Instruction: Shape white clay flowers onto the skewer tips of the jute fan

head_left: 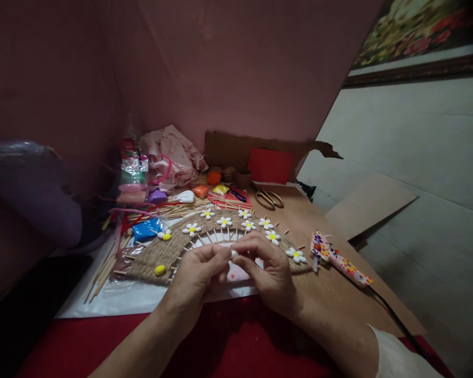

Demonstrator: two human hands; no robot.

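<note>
My left hand (197,275) and my right hand (268,270) meet over the near edge of the table, fingers pinched together. Between their fingertips shows a small white lump of clay (234,253). Just behind them lies an arch woven of brown twine (150,259) over thin wooden sticks. Several white clay daisies (224,222) with yellow middles sit along it. At the left of the arch, one flower (165,235) has only some petals, and a bare yellow clay disc (160,270) lies lower down. My hands partly cover the arch's inner opening.
A hot glue gun (337,260) with flowered covering lies at right, its cord running forward. Brass-handled scissors (268,198), a white clay packet (185,197) and a blue clay packet (146,229) lie behind and left. Loose sticks (104,273) lie at left; cardboard (256,142) leans behind.
</note>
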